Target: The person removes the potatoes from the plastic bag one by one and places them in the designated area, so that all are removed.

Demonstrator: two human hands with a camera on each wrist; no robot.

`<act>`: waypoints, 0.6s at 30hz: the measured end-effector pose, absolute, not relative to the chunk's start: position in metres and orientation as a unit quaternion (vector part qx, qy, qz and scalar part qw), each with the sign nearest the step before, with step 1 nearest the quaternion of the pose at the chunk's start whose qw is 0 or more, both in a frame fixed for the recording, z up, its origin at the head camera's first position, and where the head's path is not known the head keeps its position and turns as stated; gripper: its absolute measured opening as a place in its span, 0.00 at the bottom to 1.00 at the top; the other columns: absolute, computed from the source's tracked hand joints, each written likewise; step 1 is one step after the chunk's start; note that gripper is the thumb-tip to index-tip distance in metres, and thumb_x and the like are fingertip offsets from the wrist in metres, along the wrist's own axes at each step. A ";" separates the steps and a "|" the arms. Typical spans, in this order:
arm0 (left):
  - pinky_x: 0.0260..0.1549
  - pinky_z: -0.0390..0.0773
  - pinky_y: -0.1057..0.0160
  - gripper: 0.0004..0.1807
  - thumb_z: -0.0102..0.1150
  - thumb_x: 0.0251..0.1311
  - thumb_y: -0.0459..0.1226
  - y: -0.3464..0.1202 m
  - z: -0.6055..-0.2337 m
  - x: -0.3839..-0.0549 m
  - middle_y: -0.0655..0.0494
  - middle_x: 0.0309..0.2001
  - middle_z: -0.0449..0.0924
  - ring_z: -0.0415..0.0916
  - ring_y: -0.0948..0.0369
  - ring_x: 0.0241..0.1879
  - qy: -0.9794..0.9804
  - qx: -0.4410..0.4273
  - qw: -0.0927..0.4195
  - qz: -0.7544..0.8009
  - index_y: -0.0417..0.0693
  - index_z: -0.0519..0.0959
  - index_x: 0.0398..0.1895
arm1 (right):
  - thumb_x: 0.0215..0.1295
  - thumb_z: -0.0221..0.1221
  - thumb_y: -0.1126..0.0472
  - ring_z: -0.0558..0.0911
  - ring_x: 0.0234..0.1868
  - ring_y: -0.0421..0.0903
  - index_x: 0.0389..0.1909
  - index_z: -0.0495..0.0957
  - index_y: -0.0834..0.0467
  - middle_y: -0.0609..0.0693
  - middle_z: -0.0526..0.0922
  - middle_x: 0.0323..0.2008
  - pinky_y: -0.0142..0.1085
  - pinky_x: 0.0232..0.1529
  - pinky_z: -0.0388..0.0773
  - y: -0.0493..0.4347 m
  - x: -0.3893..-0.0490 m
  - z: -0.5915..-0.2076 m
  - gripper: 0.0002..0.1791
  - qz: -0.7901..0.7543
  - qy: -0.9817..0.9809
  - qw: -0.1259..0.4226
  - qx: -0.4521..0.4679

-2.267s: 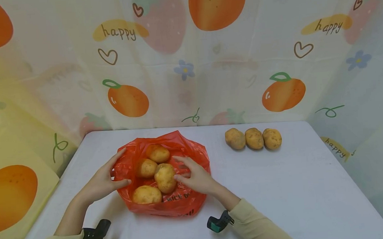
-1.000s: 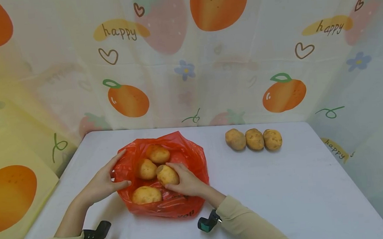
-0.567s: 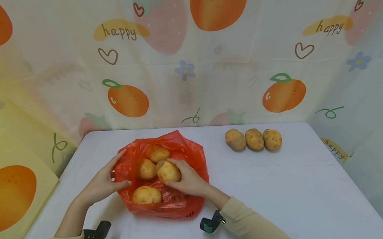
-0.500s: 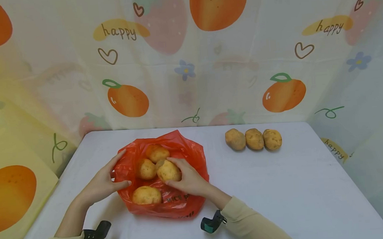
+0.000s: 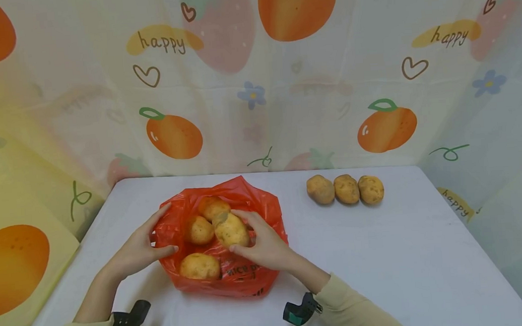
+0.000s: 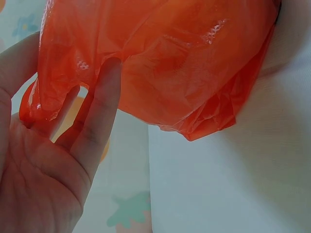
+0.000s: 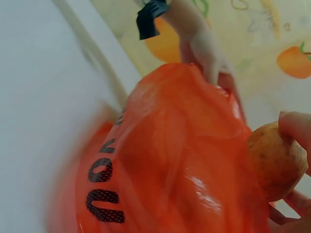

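Observation:
A red plastic bag [image 5: 217, 288] stands with its mouth wide on the white table. My left hand [image 5: 135, 250] holds its left rim, thumb inside and fingers outside; the left wrist view shows those fingers [image 6: 104, 107] against the thin plastic. Between the thumb and fingers of my right hand [image 5: 271, 245] is a potato [image 5: 231, 229], tilted over the bag's mouth. The right wrist view has this potato [image 7: 276, 162] at the bag's rim level. Inside the bag lie three more potatoes: one at the front [image 5: 200, 266], one at the left [image 5: 199, 231], one partly hidden at the back [image 5: 213, 205].
Three potatoes form a row at the back right of the table: a left potato [image 5: 320, 189], a middle potato [image 5: 346, 189] and a right potato [image 5: 371, 190]. A fruit-printed cloth [image 5: 285, 126] hangs behind the table and along both sides.
My right hand, at first spread beside the potato, has closed its fingers on it and raised it, tilting it and shifting slightly right. The left hand has stayed at the bag's rim.

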State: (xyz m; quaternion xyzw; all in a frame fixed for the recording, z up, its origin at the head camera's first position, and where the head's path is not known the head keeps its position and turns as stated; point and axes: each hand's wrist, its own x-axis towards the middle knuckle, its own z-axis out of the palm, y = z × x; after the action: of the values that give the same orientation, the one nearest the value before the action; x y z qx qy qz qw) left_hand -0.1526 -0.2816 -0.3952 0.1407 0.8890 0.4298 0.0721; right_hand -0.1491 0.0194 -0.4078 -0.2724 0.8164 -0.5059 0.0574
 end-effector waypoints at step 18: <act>0.38 0.76 0.54 0.47 0.64 0.45 0.41 -0.281 -0.394 -0.152 0.49 0.61 0.55 0.61 0.47 0.54 0.886 0.142 0.074 0.436 0.67 0.45 0.66 | 0.51 0.59 0.68 0.67 0.53 0.50 0.63 0.53 0.55 0.50 0.58 0.58 0.35 0.44 0.75 0.068 -0.130 -0.359 0.38 -0.620 0.750 0.032 -0.230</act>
State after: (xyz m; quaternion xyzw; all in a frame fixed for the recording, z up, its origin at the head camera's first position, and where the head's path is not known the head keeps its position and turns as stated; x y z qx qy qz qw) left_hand -0.1521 -0.2813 -0.3944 0.1416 0.8858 0.4358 0.0736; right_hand -0.1304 0.0678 -0.3590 -0.2296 0.7495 -0.6200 0.0325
